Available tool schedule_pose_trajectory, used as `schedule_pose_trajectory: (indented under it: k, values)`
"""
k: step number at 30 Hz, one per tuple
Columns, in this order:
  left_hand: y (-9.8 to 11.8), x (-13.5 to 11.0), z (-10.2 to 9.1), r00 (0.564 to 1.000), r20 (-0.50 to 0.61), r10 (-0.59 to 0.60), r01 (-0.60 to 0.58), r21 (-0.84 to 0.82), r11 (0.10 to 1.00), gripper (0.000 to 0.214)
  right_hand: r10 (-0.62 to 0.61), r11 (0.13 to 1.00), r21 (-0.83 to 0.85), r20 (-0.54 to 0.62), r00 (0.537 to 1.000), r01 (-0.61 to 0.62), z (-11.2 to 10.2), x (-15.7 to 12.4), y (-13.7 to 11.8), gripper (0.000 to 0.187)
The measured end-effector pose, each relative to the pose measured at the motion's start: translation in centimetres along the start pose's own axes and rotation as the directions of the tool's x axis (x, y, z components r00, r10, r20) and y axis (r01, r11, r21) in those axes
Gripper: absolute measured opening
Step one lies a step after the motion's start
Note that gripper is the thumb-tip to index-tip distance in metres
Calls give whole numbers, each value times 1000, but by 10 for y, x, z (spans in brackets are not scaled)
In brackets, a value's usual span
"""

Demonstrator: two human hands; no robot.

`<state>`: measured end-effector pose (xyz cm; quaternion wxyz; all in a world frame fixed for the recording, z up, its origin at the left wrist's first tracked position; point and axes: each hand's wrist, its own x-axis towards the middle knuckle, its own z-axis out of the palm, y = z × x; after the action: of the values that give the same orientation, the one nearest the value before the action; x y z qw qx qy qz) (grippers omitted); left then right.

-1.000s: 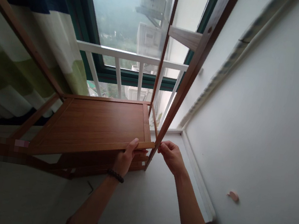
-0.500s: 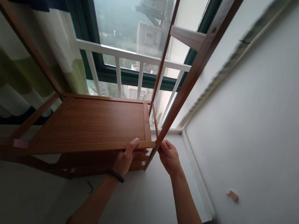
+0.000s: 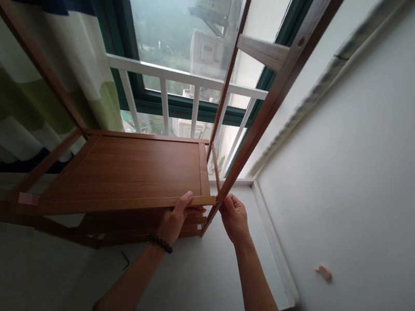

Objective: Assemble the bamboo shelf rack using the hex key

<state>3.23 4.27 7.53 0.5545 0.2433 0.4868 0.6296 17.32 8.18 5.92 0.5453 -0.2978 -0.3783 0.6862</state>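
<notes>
A brown wooden shelf board (image 3: 142, 171) spans the frame of a wooden shelf rack. My left hand (image 3: 175, 216) grips its front edge near the right corner, thumb on top and fingers underneath. At that corner the board meets a wooden upright (image 3: 263, 117), with a small gap showing at the joint. My right hand (image 3: 233, 216) is closed in a pinch against the outer side of this upright, level with the board's end. Whatever sits between its fingertips is too small and hidden to name. Below, a lower shelf (image 3: 140, 229) shows partly.
A dark hex key (image 3: 125, 260) lies on the white surface left of my forearm. White wall (image 3: 377, 177) rises on the right, with a small pink hook (image 3: 324, 273). White railing (image 3: 188, 77) and a window stand behind, a striped curtain (image 3: 47, 72) at left.
The right upright leans very slightly further to the right at its top. Both hands keep their places at the corner.
</notes>
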Motion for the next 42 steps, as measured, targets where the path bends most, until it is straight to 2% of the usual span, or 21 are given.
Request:
schedule_pose_trajectory:
  k: [9, 15, 30, 33, 38, 42]
  values:
    - [0, -1, -2, 1000, -16, 1, -1, 15, 1000, 27, -30, 995, -93, -4, 1000, 30, -2, -1, -3, 25]
    - [2, -1, -2, 1000, 17, -7, 7, -41, 999, 26, -67, 996, -58, 33, 997, 69, -5, 1, 0, 21]
    - [5, -4, 1, 999, 30, 12, -11, -34, 999, 26, -49, 995, -89, -11, 999, 48, -1, -1, -2, 23]
    - [5, -4, 1, 1000, 29, 7, -6, -34, 999, 25, -15, 995, -100, 6, 1000, 15, -1, 0, -2, 25]
    - [4, -3, 1, 999, 32, 10, -8, -52, 999, 25, 135, 991, 12, 92, 987, -136, -2, 6, 2, 29]
    - [5, -4, 1, 1000, 5, 1, -1, -25, 1000, 27, 175, 981, 51, 151, 973, -185, -5, 6, 4, 30]
